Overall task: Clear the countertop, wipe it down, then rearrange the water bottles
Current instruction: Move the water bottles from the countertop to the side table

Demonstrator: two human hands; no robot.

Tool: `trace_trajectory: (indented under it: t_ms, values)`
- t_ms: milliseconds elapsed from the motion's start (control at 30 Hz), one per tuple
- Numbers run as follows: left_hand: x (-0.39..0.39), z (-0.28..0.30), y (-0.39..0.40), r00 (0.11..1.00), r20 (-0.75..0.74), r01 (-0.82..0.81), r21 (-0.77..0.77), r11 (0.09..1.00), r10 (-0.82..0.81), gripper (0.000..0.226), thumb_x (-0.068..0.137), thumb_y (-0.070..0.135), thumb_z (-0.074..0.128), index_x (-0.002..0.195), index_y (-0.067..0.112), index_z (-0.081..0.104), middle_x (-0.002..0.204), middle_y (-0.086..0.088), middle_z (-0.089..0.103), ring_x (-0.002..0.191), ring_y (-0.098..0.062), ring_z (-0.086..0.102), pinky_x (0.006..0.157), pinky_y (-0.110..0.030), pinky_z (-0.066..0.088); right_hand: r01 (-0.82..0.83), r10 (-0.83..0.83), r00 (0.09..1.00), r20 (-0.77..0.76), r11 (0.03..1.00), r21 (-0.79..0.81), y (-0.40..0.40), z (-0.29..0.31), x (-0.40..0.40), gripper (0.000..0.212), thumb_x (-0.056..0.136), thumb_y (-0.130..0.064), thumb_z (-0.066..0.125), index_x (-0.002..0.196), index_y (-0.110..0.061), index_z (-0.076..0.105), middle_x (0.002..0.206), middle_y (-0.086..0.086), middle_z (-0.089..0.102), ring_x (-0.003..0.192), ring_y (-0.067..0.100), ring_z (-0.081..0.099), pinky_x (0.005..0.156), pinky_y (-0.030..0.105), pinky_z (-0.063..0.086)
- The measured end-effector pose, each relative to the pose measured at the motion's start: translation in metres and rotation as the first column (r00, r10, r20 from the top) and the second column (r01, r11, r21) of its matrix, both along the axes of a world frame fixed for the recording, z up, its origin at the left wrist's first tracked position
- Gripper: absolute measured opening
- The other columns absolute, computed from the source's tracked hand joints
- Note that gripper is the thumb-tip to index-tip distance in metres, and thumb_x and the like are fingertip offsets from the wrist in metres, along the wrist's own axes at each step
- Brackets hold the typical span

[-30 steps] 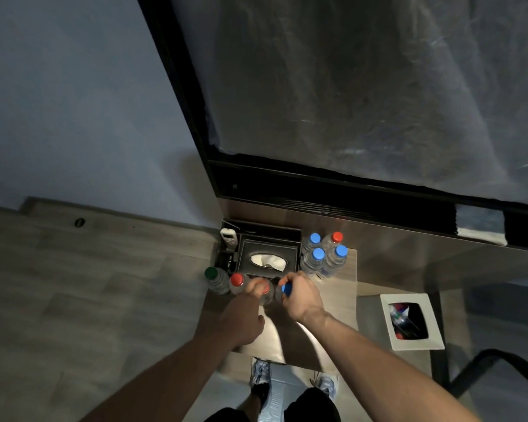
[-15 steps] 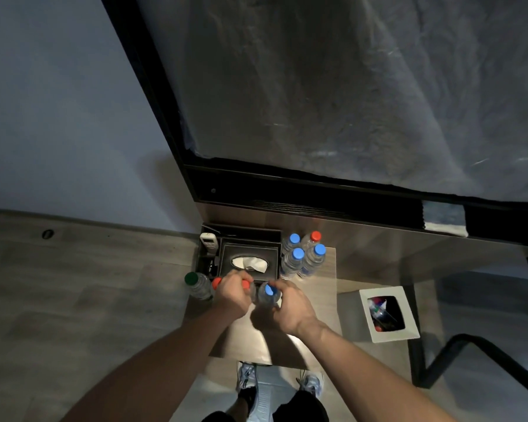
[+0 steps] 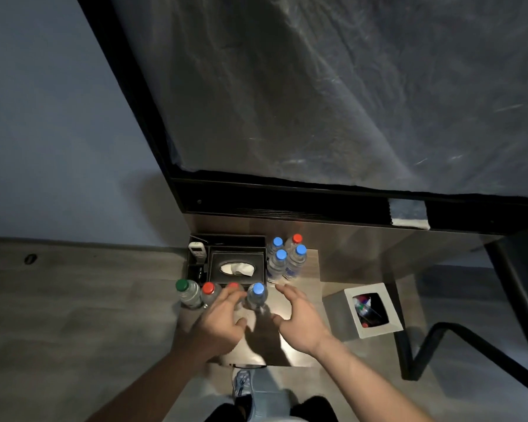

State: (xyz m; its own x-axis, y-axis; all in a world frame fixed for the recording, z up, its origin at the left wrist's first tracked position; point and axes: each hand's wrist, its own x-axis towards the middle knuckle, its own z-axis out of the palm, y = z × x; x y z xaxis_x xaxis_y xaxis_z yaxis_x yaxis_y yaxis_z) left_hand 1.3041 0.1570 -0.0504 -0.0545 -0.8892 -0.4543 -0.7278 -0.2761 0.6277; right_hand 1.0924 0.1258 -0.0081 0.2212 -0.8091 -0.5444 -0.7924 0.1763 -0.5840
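View from above of a small countertop [image 3: 299, 303] with two bare hands held over its near half. The left hand [image 3: 223, 322] has its fingers spread and relaxed, gripping nothing; its fingertips lie over the front row of bottles, partly hiding a red cap [image 3: 233, 285], and contact cannot be judged. The right hand [image 3: 299, 319] is likewise open, fingers extended toward 12 o'clock, holding nothing and apart from the bottles.

The front row runs from 9 o'clock toward the centre: a green-capped bottle [image 3: 186, 292] at the counter's left edge, a red-capped bottle [image 3: 209, 292] just beside it, the partly hidden red cap, then a blue-capped bottle [image 3: 257, 295] standing upright between the two hands. A second cluster of four bottles [image 3: 287, 260] stands upright at 1 o'clock from the hands, three with blue caps and one with a red cap, close together near the back edge.

A dark tissue box [image 3: 237, 266] sits at 12 o'clock behind the front row, with a white tissue showing from its slot. A white remote control [image 3: 196, 250] stands in the dark tray [image 3: 226, 239] at 11 o'clock. A square waste bin [image 3: 374, 310] holding litter rests on the floor at 3 o'clock, well apart from the counter's bottles.
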Motion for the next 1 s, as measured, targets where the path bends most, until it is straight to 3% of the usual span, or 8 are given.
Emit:
trace_trajectory:
  t_ms: [133,233,300,433,600,800,1000]
  values:
    - [0.003,0.043,0.03,0.997,0.024,0.072,-0.132,0.989,-0.07,0.056,0.079,0.043,0.058,0.132,0.028,0.061,0.143,0.013,0.047,0.129,-0.008,0.051,0.113,-0.029,0.04,0.036,-0.036,0.999,-0.001,0.998,-0.06,0.023,0.043,-0.045,0.068,0.099,-0.036,0.064,0.16,-0.032,0.034,0.168,-0.01,0.025,0.155,0.01,0.023,0.121,0.02,0.016]
    - [-0.013,0.072,0.035,0.976,0.101,0.206,-0.148,0.967,-0.192,0.049,0.087,0.036,0.068,0.134,0.038,0.055,0.143,0.026,0.037,0.128,0.003,0.044,0.108,-0.013,0.031,0.087,-0.087,0.996,0.003,0.992,-0.096,0.04,0.071,-0.088,0.069,0.099,-0.041,0.064,0.16,-0.036,0.031,0.168,-0.013,0.024,0.155,0.009,0.022,0.123,0.026,0.017]
    - [-0.038,0.089,0.029,0.958,0.147,0.272,-0.188,0.944,-0.247,0.05,0.089,0.037,0.069,0.136,0.041,0.052,0.142,0.031,0.032,0.129,0.004,0.042,0.108,-0.013,0.03,0.136,-0.135,0.991,0.016,0.983,-0.125,0.053,0.087,-0.122,0.07,0.098,-0.042,0.064,0.159,-0.04,0.031,0.168,-0.016,0.022,0.155,0.007,0.019,0.126,0.029,0.017]
    - [-0.119,0.12,0.016,0.927,0.194,0.365,-0.279,0.888,-0.321,0.053,0.09,0.043,0.066,0.14,0.04,0.049,0.15,0.026,0.032,0.138,-0.004,0.037,0.117,-0.028,0.034,0.211,-0.211,0.977,0.019,0.963,-0.167,0.088,0.115,-0.199,0.068,0.099,-0.044,0.064,0.157,-0.047,0.029,0.166,-0.025,0.016,0.156,0.008,0.018,0.128,0.039,0.021]
    - [-0.25,0.157,0.036,0.903,0.22,0.429,-0.375,0.822,-0.37,0.054,0.094,0.045,0.062,0.145,0.04,0.045,0.155,0.023,0.029,0.143,-0.005,0.031,0.118,-0.033,0.035,0.229,-0.238,0.971,-0.015,0.949,-0.215,0.144,0.139,-0.309,0.071,0.096,-0.049,0.064,0.158,-0.047,0.029,0.164,-0.029,0.015,0.15,-0.002,0.022,0.125,0.03,0.022]
    - [-0.385,0.176,0.091,0.878,0.194,0.478,-0.384,0.79,-0.437,0.06,0.094,0.048,0.063,0.149,0.041,0.039,0.158,0.024,0.022,0.146,-0.004,0.025,0.123,-0.029,0.027,0.255,-0.276,0.959,-0.066,0.94,-0.228,0.207,0.153,-0.442,0.076,0.094,-0.054,0.065,0.159,-0.05,0.025,0.166,-0.03,0.01,0.155,0.002,0.016,0.126,0.032,0.021]
    - [-0.489,0.199,0.108,0.841,0.186,0.537,-0.391,0.747,-0.508,0.062,0.095,0.05,0.063,0.15,0.045,0.035,0.161,0.027,0.017,0.149,-0.002,0.019,0.123,-0.033,0.03,0.335,-0.363,0.929,-0.079,0.911,-0.241,0.235,0.169,-0.543,0.075,0.094,-0.054,0.066,0.158,-0.049,0.028,0.167,-0.028,0.011,0.154,0.004,0.018,0.124,0.033,0.022]
